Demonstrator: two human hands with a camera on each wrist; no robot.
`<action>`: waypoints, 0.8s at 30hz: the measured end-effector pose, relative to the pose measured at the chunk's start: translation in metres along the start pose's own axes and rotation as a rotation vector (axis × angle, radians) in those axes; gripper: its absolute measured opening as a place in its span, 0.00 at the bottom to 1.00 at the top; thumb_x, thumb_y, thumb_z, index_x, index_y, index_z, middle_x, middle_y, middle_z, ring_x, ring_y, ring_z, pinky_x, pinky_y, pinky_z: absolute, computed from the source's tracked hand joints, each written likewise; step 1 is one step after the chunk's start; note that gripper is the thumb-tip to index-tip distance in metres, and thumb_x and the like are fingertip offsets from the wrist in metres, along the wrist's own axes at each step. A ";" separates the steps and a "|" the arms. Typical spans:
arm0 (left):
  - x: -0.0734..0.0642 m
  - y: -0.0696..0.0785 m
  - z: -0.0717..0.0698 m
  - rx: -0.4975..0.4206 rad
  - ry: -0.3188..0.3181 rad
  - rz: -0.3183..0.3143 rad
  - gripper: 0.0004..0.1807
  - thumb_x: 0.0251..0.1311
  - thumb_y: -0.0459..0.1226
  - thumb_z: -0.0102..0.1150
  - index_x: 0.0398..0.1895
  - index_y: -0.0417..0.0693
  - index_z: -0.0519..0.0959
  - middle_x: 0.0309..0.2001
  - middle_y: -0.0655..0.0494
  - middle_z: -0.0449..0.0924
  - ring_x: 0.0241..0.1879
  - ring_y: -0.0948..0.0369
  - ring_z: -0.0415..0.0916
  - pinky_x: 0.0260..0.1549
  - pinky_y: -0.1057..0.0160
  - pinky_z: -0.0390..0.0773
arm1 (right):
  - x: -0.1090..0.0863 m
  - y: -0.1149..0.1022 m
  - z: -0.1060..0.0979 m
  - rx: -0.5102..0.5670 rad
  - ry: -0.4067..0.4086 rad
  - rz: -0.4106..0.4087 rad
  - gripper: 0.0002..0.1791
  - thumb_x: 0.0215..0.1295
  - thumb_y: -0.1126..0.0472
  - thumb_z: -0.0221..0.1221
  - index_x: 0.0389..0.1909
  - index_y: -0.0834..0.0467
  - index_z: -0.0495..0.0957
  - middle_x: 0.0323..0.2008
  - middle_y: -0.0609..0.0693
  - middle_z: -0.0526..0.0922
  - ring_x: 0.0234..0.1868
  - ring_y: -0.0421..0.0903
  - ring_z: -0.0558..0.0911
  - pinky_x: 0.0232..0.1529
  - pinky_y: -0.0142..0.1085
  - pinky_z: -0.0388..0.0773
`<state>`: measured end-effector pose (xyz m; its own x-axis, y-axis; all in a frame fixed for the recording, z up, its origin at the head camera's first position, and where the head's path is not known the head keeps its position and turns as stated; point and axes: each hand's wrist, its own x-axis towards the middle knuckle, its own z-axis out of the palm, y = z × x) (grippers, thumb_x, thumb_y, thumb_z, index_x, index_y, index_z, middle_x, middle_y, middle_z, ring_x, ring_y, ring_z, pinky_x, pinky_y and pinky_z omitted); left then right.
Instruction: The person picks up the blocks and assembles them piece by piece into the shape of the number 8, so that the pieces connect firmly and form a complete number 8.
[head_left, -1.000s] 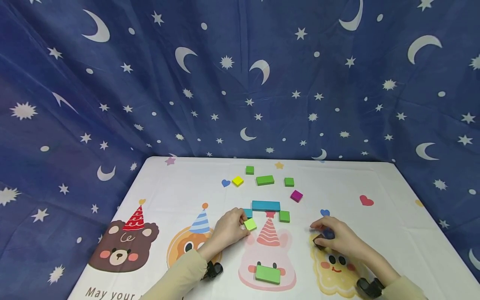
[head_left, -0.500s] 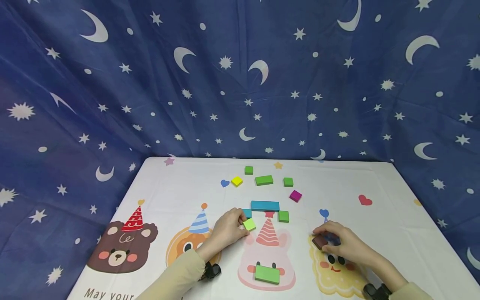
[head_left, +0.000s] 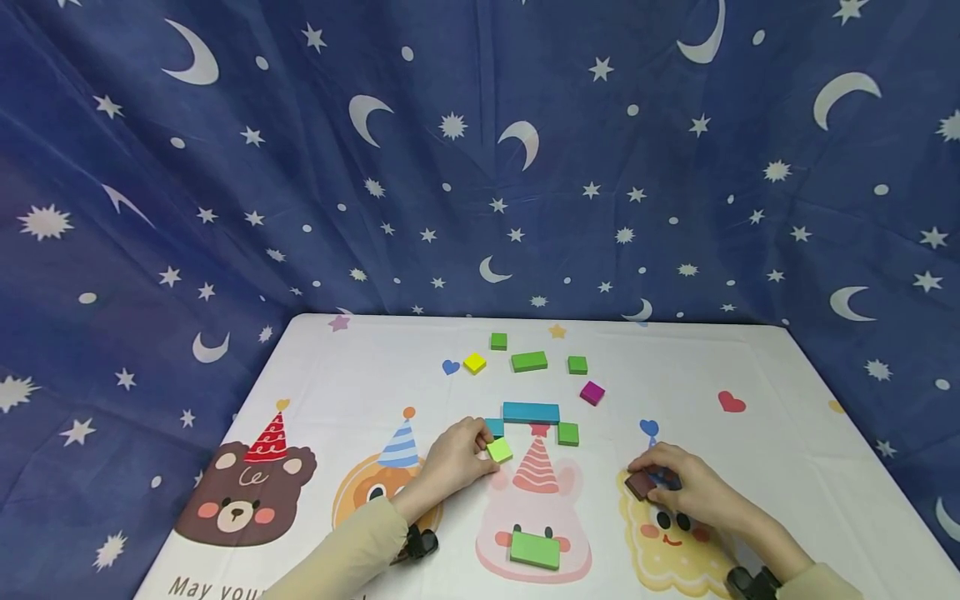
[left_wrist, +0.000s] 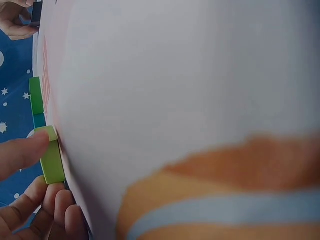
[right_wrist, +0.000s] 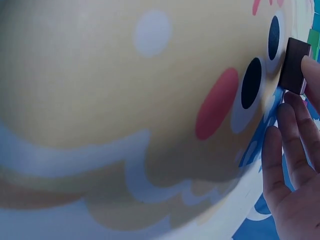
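Note:
Between thumb and fingertips, my left hand point(head_left: 453, 458) pinches a lime-green block point(head_left: 499, 450), just in front of a small blue block point(head_left: 494, 427) that the fingers partly cover. In the left wrist view the lime block point(left_wrist: 52, 160) sits between thumb and fingers. On the right, my right hand point(head_left: 686, 479) pinches a dark brown block point(head_left: 640, 485) over the printed biscuit figure; the right wrist view shows the brown block point(right_wrist: 295, 66) between thumb and forefinger, the other fingers extended. A long blue block point(head_left: 531, 412) and a green cube point(head_left: 567, 434) lie between the hands.
Farther back lie a yellow block point(head_left: 475, 363), a magenta block point(head_left: 592, 393), a green bar point(head_left: 528, 361) and small green blocks point(head_left: 498, 342). Nearer, a larger green block point(head_left: 535, 551) rests on the printed pig. A starry blue curtain point(head_left: 480, 167) hangs behind the table.
My right hand has shifted slightly right and toward me, and more of the brown block in its fingers now shows. The left hand stays at the lime-green block.

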<state>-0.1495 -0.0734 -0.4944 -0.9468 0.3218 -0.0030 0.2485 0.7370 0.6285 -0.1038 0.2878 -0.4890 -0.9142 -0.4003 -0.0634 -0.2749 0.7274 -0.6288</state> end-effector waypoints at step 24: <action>0.001 -0.002 0.000 -0.010 -0.002 0.006 0.17 0.41 0.38 0.76 0.31 0.48 0.77 0.29 0.56 0.74 0.28 0.66 0.66 0.28 0.71 0.66 | -0.001 -0.002 0.002 -0.039 0.002 0.000 0.19 0.53 0.63 0.68 0.46 0.44 0.80 0.49 0.46 0.77 0.47 0.42 0.73 0.47 0.33 0.76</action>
<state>-0.1511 -0.0748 -0.4956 -0.9449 0.3273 -0.0005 0.2522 0.7291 0.6362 -0.1020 0.2853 -0.4895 -0.9149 -0.3991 -0.0614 -0.2863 0.7484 -0.5982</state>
